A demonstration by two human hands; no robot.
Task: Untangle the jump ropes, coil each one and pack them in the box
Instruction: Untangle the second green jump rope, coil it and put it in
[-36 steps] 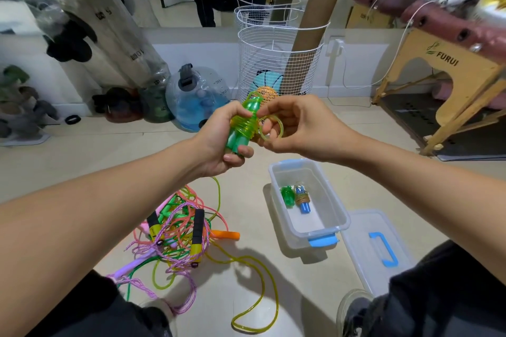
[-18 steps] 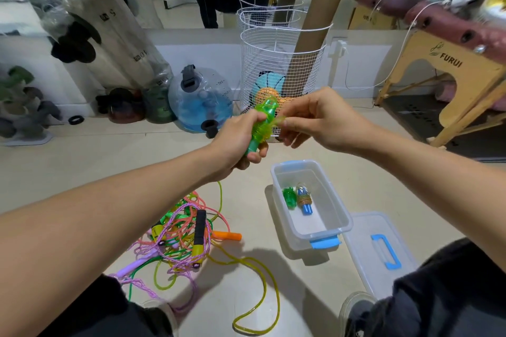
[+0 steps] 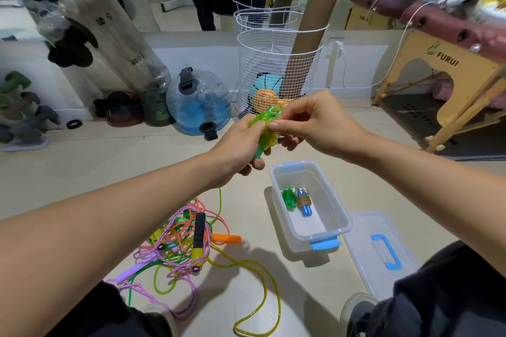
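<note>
Both hands up mid-frame, above the floor. Left hand [image 3: 235, 145] is curled round a green jump rope handle [image 3: 263, 134], yellow-green cord wound round the handle, lower tip poking out below the fist. Right hand [image 3: 315, 123] pinches a strand of that cord between thumb and forefinger, right at the handle's upper part; its other fingers are loosely bent behind it.

Rest of what I see, big to small:
- white wire basket [image 3: 276, 68] against the far wall, cardboard tube and balls inside it.
- clear box lid [image 3: 367, 249] with blue handle, flat on the floor, just right of the box.
- tangled pile of ropes [image 3: 180, 243] on the floor, under my left forearm: pink, orange, green, purple cords, a black-and-yellow handle on top, an orange handle sticking out right. A yellow-green cord [image 3: 262, 295] trails out of it in loops toward the near edge.
- clear box [image 3: 336, 216] with blue latches, open, on the floor below the hands, right of the pile.
- in the box: a coiled green rope [image 3: 289, 199] and a coiled blue-handled rope [image 3: 304, 202], side by side, touching.
</note>
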